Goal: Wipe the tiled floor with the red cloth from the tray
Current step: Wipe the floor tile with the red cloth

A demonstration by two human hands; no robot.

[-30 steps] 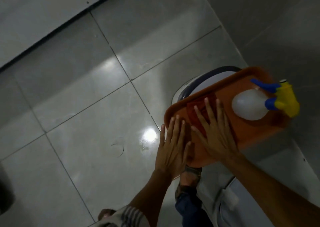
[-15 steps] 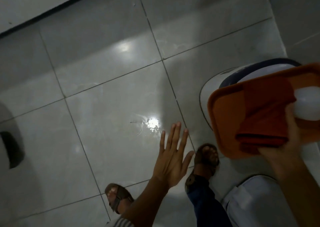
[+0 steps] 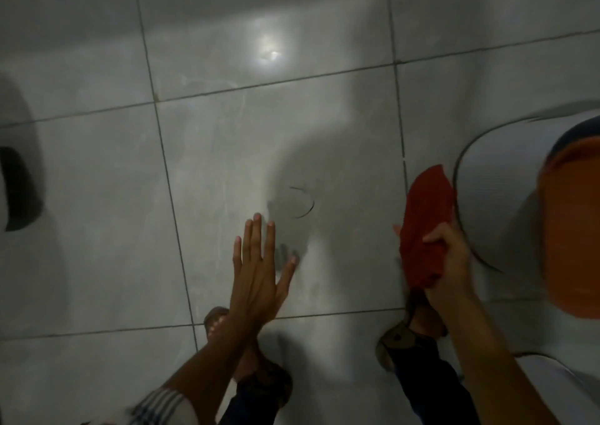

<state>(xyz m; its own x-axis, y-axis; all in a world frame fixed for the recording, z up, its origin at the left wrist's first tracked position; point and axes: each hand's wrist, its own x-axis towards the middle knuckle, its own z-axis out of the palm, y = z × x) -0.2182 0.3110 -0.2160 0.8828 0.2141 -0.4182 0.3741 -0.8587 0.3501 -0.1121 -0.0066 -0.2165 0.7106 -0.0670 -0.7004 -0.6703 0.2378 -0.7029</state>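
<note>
My right hand [image 3: 449,262] grips the bunched red cloth [image 3: 425,216], held in the air left of the orange tray [image 3: 571,229] and above the grey tiled floor [image 3: 227,151]. The tray sits at the right edge, partly cut off, on a white round-topped appliance [image 3: 500,190]. My left hand [image 3: 258,268] hovers flat over the floor with fingers spread and nothing in it. A thin dark curved mark [image 3: 303,202], like a strand, lies on the tile just beyond my left fingertips.
My two sandalled feet [image 3: 402,337] stand on the tiles at the bottom. A white object with a dark opening [image 3: 18,190] sits at the left edge. A ceiling light reflects on the floor at the top middle.
My right hand has lifted the red cloth off the tray and carried it left, clear of the tray. The view has swung left and down; the spray bottle has left the frame.
</note>
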